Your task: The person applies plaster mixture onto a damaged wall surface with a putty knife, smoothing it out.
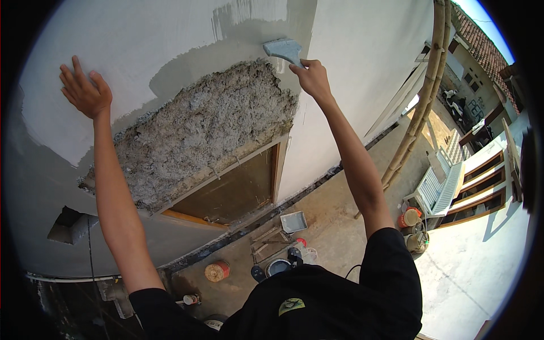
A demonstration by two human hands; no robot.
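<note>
My right hand [313,79] grips the handle of a wide pale blue paintbrush [285,50]. The brush head lies against the wall near its corner, over a damp-looking grey coat [181,71] with streaked edges. Below that coat is a rough, bare patch of grey mortar [198,116], above a window with a wooden frame [277,170]. Further left, my left hand [86,93] rests on the white wall [136,39] with its fingers spread and nothing in it.
Bamboo poles [422,113] stand upright at the right. Far below on the ground are a white tray [293,222], a paint bucket [279,266] and a red-sided tub [217,271]. A pale bench [439,184] stands by the opposite house. A square hole [69,225] opens in the wall at lower left.
</note>
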